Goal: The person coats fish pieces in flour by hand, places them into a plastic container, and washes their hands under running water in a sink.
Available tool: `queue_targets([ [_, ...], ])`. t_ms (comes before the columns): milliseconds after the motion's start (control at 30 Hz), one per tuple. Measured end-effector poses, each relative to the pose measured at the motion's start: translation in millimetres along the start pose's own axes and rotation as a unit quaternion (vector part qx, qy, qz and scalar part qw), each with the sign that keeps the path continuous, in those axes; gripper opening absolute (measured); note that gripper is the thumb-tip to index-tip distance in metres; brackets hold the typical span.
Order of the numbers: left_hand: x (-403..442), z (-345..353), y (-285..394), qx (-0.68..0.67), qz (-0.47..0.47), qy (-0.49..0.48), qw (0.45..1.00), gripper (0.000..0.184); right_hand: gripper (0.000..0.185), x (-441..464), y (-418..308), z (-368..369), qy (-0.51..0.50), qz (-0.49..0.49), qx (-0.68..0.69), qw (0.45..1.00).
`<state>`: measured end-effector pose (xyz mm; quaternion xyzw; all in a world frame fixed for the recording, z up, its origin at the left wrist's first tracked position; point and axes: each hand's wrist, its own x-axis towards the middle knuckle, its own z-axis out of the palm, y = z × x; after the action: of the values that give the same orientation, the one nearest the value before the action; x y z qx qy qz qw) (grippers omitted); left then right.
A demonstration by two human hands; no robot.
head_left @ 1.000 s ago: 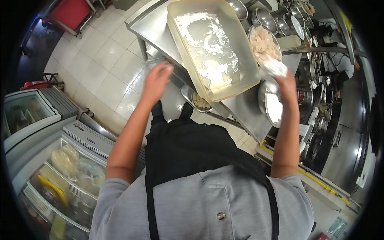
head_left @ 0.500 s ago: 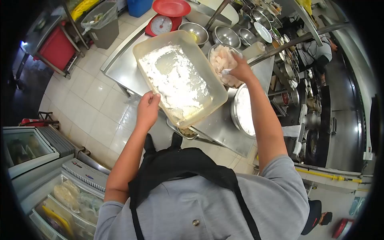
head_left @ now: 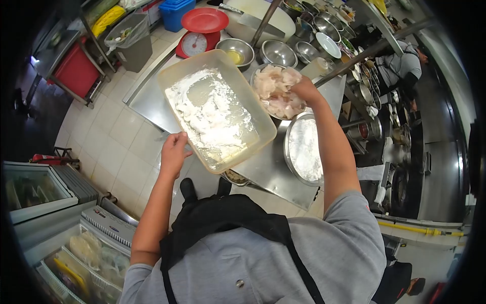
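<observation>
A translucent plastic tub (head_left: pixel 264 133), its floor spread with patchy white powder (head_left: pixel 212 114), is tilted across the metal table's near edge. My left hand (head_left: pixel 174 150) is at the tub's left rim, fingertips touching it and thumb apart from the fingers. At the tub's right, a metal bowl is heaped with pale raw meat slices (head_left: pixel 276 86). My right hand (head_left: pixel 306 92) reaches into the bowl's right side, fingers closed at the slices; the fingertips are partly hidden. Close below that hand is a round metal pan of white powder (head_left: pixel 306 152).
A red dial scale (head_left: pixel 196 43) and several metal bowls (head_left: pixel 278 53) line the table's far side. A large knife (head_left: pixel 259 24) lies on a round white board (head_left: pixel 281 15). A metal post (head_left: pixel 266 23) rises there. Another person (head_left: pixel 402 66) stands at far right.
The tub, bowl and pan sit lower and further left in view. My left hand's grip on the rim has loosened. My right hand has shifted to the right side of the slices.
</observation>
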<state>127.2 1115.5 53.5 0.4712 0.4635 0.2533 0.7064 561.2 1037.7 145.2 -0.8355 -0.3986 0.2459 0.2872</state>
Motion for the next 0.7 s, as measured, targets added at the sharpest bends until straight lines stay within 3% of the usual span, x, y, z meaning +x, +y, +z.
queue_targets([
  [67,-3,-3,3,-0.042,-0.033,-0.024,0.998,0.038,0.049,-19,13,-19,-0.019,-0.033,0.182,0.982],
  [133,-8,-13,-1,-0.043,-0.033,-0.019,0.998,0.040,0.043,-58,18,-44,-0.004,-0.053,0.189,0.981],
  [200,-14,-27,-7,-0.052,-0.034,0.001,0.998,0.044,0.041,-98,27,-66,-0.081,0.024,0.326,0.942],
  [267,-20,-46,-18,-0.062,-0.052,0.024,0.996,0.046,0.042,-143,26,-71,-0.066,0.069,0.344,0.934],
  [333,-23,-67,-33,-0.068,-0.068,0.034,0.995,0.047,0.042,-157,56,-59,-0.019,0.155,0.249,0.956],
  [400,-21,-86,-50,-0.035,-0.110,0.062,0.991,0.049,0.045,-164,75,-45,-0.016,0.159,0.033,0.987],
  [533,-21,-120,-63,0.008,-0.131,0.078,0.988,0.051,0.059,-186,46,-31,0.019,0.067,-0.144,0.987],
  [567,-22,-128,-64,0.020,-0.141,0.092,0.986,0.051,0.070,-189,48,-35,0.007,0.075,-0.116,0.990],
  [600,-23,-136,-66,0.032,-0.150,0.107,0.982,0.051,0.070,-192,35,-37,0.008,0.075,-0.115,0.990],
  [667,-23,-153,-74,0.030,-0.154,0.112,0.981,0.051,0.088,-197,-2,-42,-0.049,0.233,-0.089,0.967],
  [700,-23,-159,-77,0.034,-0.155,0.117,0.980,0.051,0.088,-188,21,-30,-0.049,0.234,-0.087,0.967],
])
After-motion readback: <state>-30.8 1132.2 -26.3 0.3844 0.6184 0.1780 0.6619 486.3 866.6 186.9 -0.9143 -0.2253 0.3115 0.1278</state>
